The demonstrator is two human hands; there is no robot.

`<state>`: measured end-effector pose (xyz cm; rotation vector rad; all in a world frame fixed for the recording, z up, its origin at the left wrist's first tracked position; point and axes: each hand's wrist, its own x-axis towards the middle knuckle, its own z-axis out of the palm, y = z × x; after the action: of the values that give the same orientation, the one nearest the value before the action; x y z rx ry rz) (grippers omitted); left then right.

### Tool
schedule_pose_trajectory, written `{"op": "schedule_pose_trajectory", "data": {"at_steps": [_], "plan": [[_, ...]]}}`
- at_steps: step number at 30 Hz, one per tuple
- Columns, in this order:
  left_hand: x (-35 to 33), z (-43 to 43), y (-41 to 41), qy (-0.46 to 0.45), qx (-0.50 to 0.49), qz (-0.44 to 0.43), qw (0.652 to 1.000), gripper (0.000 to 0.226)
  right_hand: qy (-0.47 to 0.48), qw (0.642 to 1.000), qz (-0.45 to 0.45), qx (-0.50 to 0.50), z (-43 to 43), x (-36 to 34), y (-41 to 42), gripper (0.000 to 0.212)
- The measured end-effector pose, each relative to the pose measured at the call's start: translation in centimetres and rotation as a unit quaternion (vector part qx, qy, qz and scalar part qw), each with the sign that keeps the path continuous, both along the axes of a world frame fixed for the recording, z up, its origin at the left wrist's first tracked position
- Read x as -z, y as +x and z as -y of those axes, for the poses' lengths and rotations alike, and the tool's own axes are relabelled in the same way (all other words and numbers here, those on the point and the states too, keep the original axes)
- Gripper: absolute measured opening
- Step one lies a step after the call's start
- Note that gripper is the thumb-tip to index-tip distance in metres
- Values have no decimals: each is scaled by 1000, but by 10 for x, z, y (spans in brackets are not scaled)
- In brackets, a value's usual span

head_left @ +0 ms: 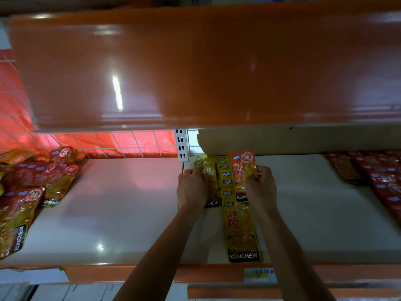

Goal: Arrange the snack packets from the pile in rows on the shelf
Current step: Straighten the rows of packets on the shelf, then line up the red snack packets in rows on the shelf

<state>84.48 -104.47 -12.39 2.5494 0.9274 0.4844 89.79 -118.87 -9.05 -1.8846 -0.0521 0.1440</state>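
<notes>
Yellow foil "KONCHEW" snack packets [239,231] lined on a white shelf board [121,213].
Left hand [192,189] clasps the rear yellow packet [208,171]; right hand [261,189] pinches an orange-topped packet [241,167]; open board either side.

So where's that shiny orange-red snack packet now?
In the head view, the shiny orange-red snack packet is gripped by the right hand at the back of the white shelf, right of the row of yellow packets.

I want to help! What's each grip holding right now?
Left grip: holds a yellow foil snack packet.
Right grip: holds a red-orange foil snack packet.
</notes>
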Motion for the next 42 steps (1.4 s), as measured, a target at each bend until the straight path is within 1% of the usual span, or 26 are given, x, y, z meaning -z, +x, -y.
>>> {"op": "schedule_pose_trajectory", "data": {"at_steps": [8,19,22,24,26,34,36,39,42], "plan": [[-3,-5,2,-2,32,14,999,28,1,1000,3,-5,0,3,2,18],[-3,0,-2,3,-10,14,1000,34,10,1000,14,-5,-1,2,5,14],[-11,3,-1,18,-13,58,998,35,21,1000,14,-1,1,1,6,19],[-21,11,3,15,14,114,993,32,24,1000,14,8,2,0,8,22],[-30,24,9,20,51,155,986,30,34,999,17,17,6,-1,9,20],[-41,95,38,64,150,193,968,32,51,996,41,65,48,-5,24,24],[-40,114,45,25,175,193,965,35,62,994,39,80,64,-6,30,24],[-38,144,57,-90,201,157,963,41,65,992,52,100,91,-6,41,25],[-36,175,72,-206,211,172,940,39,53,992,55,103,121,-4,51,29]]}}
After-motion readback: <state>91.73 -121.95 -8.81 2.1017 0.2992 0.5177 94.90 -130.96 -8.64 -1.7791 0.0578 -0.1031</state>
